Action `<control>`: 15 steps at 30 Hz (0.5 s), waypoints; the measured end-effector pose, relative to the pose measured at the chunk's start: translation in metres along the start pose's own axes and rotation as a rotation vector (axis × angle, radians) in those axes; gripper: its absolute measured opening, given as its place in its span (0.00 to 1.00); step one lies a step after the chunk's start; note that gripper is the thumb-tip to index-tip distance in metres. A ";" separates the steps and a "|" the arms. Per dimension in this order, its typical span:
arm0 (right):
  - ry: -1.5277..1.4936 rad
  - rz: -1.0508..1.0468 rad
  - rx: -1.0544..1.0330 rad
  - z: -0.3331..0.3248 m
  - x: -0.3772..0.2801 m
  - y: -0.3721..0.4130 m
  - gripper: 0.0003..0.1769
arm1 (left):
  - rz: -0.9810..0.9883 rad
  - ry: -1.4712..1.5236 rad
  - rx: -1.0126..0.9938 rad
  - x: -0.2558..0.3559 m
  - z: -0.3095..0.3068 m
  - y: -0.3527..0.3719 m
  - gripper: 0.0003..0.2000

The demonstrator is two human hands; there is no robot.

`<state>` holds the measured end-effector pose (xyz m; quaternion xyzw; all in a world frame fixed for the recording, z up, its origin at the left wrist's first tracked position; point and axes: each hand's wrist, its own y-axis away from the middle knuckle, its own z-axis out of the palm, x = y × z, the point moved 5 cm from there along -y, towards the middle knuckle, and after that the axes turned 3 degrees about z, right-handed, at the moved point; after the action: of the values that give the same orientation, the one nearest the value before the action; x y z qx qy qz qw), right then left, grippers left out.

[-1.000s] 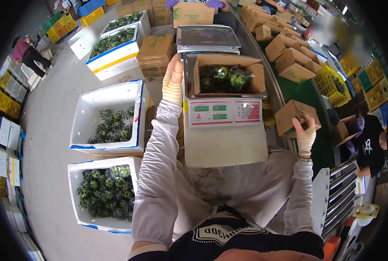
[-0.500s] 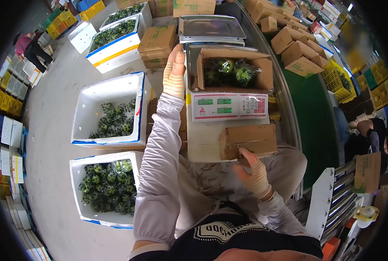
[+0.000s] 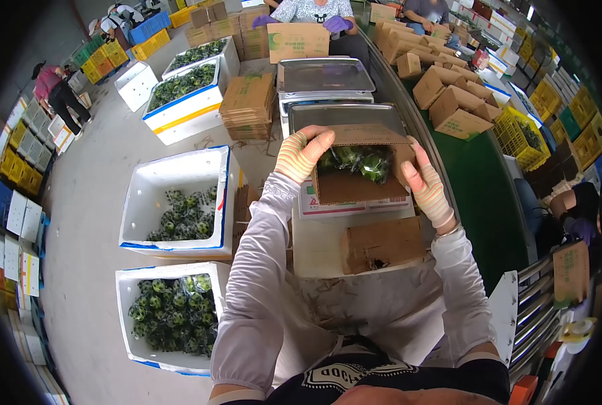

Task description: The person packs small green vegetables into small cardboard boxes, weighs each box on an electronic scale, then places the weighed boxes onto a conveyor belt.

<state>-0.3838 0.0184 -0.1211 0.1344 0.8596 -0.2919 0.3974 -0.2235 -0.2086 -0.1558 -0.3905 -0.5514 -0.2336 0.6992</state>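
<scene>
Above the scale (image 3: 355,206), at the middle of the head view, an open carton (image 3: 362,187) is held between both gloved hands. The left hand (image 3: 301,155) is clamped on the carton's left end, its fingers hooked over the top edge. The right hand (image 3: 426,182) is pressed against the right end, fingers spread along the raised flap, so the carton is gripped from both sides.

The carton's long axis runs left to right, from one hand to the other. Its open top is turned up towards the camera, and its plain front wall faces the person. Bagged greens (image 3: 358,162) can be seen inside, lying along the same axis. Whether the carton's bottom touches the scale cannot be told; the display is mostly hidden behind it.

Just behind the carton the steel tray (image 3: 345,115) of the scale is seen bare. Just in front, on the table (image 3: 318,246), a closed carton (image 3: 382,244) is lying, also with its long side left to right.

Further back a second scale (image 3: 324,74) is set, with a stack of flat cartons (image 3: 247,104) beside it. To the left, on the floor, two foam boxes (image 3: 135,209) of greens are placed. To the right a green belt (image 3: 483,182) carries closed cartons away. At the far end another carton is held by a co-worker's purple-gloved hands (image 3: 338,23).
</scene>
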 end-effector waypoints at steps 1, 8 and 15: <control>-0.137 0.080 -0.006 0.001 0.002 -0.017 0.32 | 0.013 -0.010 0.000 0.002 -0.004 -0.009 0.31; -0.536 0.181 -0.149 0.021 0.071 -0.152 0.29 | -0.150 -0.248 0.273 0.007 -0.040 -0.104 0.37; -0.992 0.677 -0.231 0.055 0.095 -0.202 0.25 | -0.338 0.201 0.315 -0.060 -0.056 -0.177 0.35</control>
<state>-0.5052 -0.1756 -0.1417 0.2041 0.5078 -0.0820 0.8329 -0.3414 -0.3635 -0.1672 -0.1536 -0.5661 -0.2959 0.7539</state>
